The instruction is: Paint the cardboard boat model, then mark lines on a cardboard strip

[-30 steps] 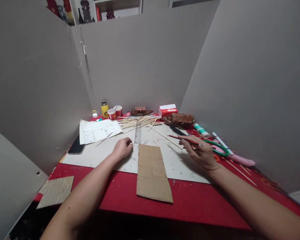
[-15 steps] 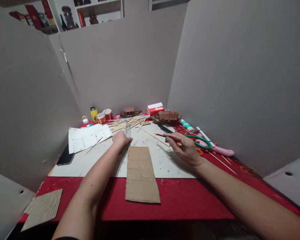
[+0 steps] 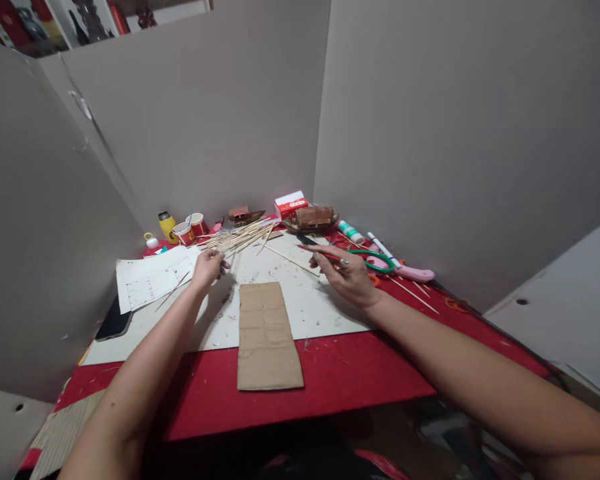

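My left hand (image 3: 209,267) hovers above the white board with its fingers curled. A clear plastic ruler (image 3: 228,229), faint against the thin wooden sticks, seems to rise from its fingertips. My right hand (image 3: 347,275) grips a dark red pencil (image 3: 325,251) between thumb and fingers, its tip pointing left. Between my forearms, a creased brown cardboard strip (image 3: 269,337) lies lengthwise, partly on the white board and partly on the red cloth. Neither hand touches the cardboard.
Wooden sticks (image 3: 245,236) lie heaped at the back, near two model boats. Left are a drawn sheet (image 3: 147,283), a phone (image 3: 114,321), paper cups and a yellow bottle (image 3: 167,227). Green-handled scissors (image 3: 387,259) and a glue bottle (image 3: 352,233) lie right. Grey panels surround the table.
My left hand has lifted off the board beside the cardboard and moved left, the ruler seemingly with it. My right hand still holds the pencil. The whole view has turned to the right.
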The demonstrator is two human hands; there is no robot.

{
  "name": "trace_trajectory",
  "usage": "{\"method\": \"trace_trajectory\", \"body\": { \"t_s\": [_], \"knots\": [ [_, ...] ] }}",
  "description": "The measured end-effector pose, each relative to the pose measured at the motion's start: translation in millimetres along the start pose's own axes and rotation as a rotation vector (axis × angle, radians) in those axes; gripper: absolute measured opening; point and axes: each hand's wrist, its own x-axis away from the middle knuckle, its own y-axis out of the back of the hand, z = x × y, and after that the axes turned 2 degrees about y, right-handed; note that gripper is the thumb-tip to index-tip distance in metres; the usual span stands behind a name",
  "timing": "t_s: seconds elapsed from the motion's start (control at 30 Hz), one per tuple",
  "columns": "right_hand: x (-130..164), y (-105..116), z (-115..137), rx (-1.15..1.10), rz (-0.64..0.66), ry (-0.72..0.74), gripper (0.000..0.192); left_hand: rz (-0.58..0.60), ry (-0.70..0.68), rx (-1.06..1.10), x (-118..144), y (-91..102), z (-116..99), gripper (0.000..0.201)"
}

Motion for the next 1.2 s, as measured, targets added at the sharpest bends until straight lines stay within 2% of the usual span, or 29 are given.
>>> {"method": "trace_trajectory", "body": {
  "t_s": [0.07, 0.17, 0.3, 0.43, 0.7, 0.87, 1.03, 1.13, 1.2],
  "knots": [
    [1.4, -1.2, -1.5, -0.027, 0.0, -0.029, 0.024, 0.027, -0.011, 0.089, 15.0, 12.6, -3.0, 0.009],
    [2.2, -2.4, -1.9, -0.057, -0.008, -0.074, 0.026, 0.071, -0.017, 0.185, 38.2, 25.9, -3.2, 0.014],
    [1.2, -2.1, 1.5, -0.087, -0.014, -0.137, 0.026, 0.138, 0.0, 0.309, 65.0, 31.0, 2.0, 0.025],
    [-0.5, -2.2, 5.4, -0.139, -0.023, -0.205, 0.025, 0.236, 0.067, 0.404, 83.2, 25.8, 6.8, 0.034],
    [-8.8, -3.2, 5.3, -0.381, -0.071, -0.448, 0.04, 0.465, 0.073, 0.353, 99.4, 5.7, 9.1, 0.037],
    [-15.5, -0.4, 7.0, -0.548, -0.009, -0.588, 0.05, 0.552, 0.054, 0.327, 104.0, -11.3, 6.6, 0.041],
    [-16.0, -2.0, 9.4, -0.656, 0.095, -0.695, 0.046, 0.546, 0.063, 0.319, 105.1, -21.3, 8.2, 0.046],
    [-17.3, 0.2, 6.8, -0.694, 0.061, -0.725, 0.044, 0.484, 0.055, 0.34, 102.3, -20.9, 14.1, 0.053],
    [-19.4, 4.0, 2.7, -0.71, 0.0, -0.73, 0.042, 0.401, 0.041, 0.388, 98.4, -17.2, 17.9, 0.054]
  ]
}}
